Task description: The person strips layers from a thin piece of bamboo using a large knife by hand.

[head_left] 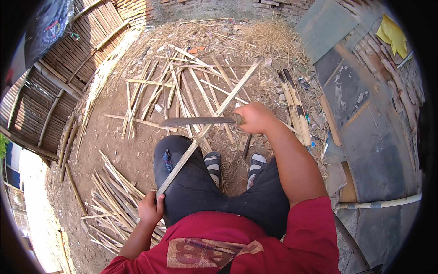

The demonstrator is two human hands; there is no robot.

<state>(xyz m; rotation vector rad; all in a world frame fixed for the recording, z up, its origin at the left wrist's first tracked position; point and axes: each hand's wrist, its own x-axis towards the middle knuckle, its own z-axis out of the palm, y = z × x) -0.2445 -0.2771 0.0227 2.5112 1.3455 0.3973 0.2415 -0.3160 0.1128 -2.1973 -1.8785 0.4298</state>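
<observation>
Step in hand, prob.: trimming wood strip (193, 147) w/ machete (182, 122). Next move likely calls for steady L hold & blade edge clear of L thigh (178, 146). Strip lies across thigh: near end at its outer edge, far end well beyond; long axis diag., pointing fwd & R. L grip (150, 208) closed round near end, beside thigh. R grip (255, 118) closed round machete handle, fwd-R of thigh. Blade crosswise, tip to L, crossing strip just past thigh; contact unclear.

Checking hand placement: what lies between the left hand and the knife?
In the head view, the wood strip, gripped by the left hand, crosses over the left thigh toward the knife.
</observation>
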